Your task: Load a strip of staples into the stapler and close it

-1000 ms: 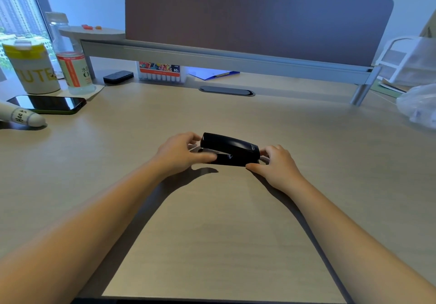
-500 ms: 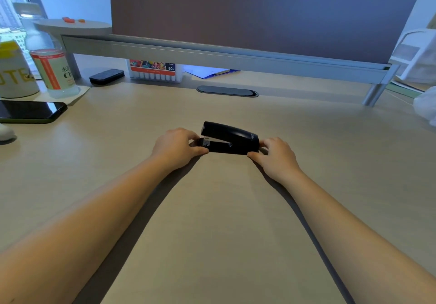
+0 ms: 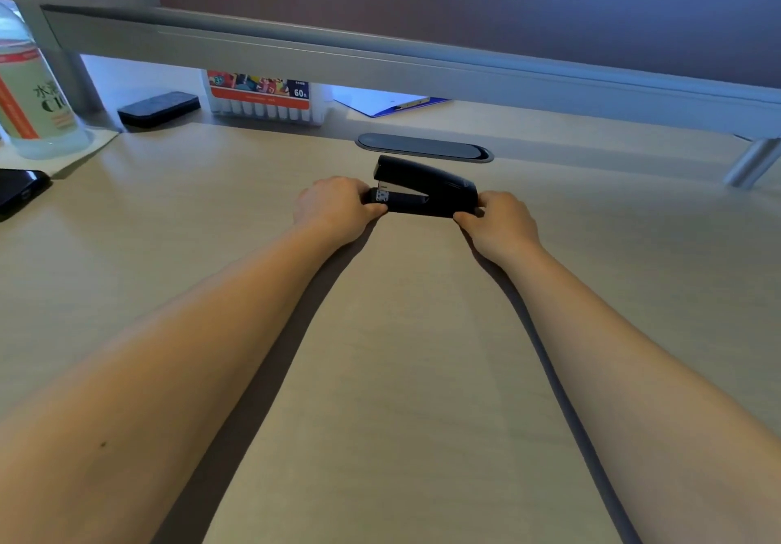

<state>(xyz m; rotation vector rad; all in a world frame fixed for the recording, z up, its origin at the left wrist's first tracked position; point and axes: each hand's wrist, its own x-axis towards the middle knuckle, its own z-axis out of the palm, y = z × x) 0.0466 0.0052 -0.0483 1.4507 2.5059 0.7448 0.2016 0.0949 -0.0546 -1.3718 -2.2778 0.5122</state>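
Note:
A black stapler (image 3: 427,188) lies on the wooden desk (image 3: 401,374), its mouth pointing left and its top arm down over the base. My left hand (image 3: 338,207) grips the front end of the base, beside the metal anvil plate. At the rear end, my right hand (image 3: 501,222) pinches the stapler with thumb and fingers. No loose staple strip shows.
A dark oval cable grommet (image 3: 424,147) sits just behind the stapler. Further back are a marker box (image 3: 264,98), a black case (image 3: 158,108) and a blue clipboard (image 3: 389,103) under the grey partition rail. A bottle (image 3: 31,91) and a phone (image 3: 19,190) stand at the left.
Both hands have slid the stapler away from me toward the grommet. My left hand has shifted down to the front of the base.

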